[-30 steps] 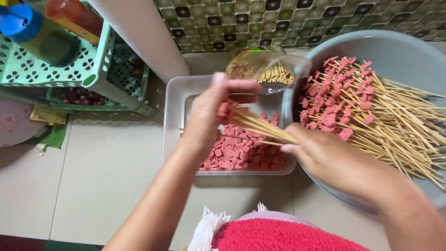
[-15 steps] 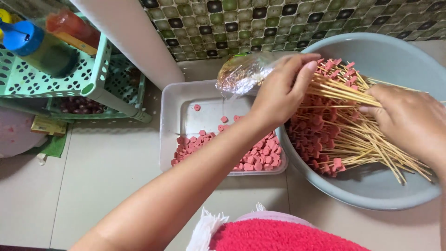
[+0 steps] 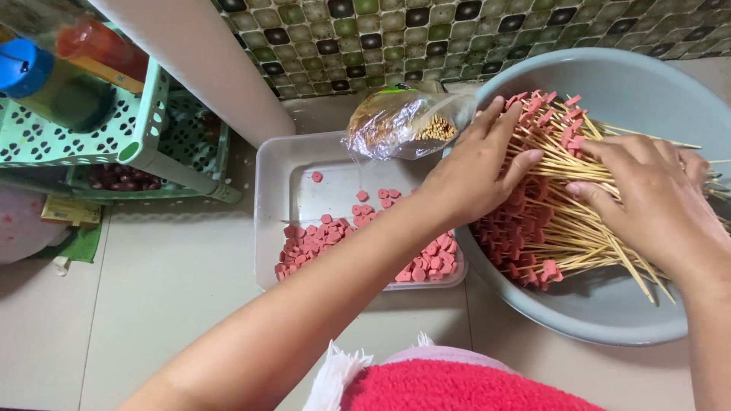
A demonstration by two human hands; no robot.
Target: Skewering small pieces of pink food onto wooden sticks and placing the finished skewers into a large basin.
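Both hands now in the basin, on the skewer pile.

My left hand [image 3: 480,171] has left the tray of sausage slices [image 3: 365,236]; it lies flat and open on the loaded skewers [image 3: 560,205] in the grey basin [image 3: 601,312]. Right hand [image 3: 655,194], fingers loosely curled, presses them, gripping nothing.

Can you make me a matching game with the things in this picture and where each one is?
Things:
1. pink sausage slices
2. wooden skewers
3. plastic bag
4. blue cap

Places:
A. in the green basket at top left
B. in the clear rectangular tray
C. by the tiled wall, behind the tray
D. in the round grey basin, under both hands

Pairs: 1-B, 2-D, 3-C, 4-A
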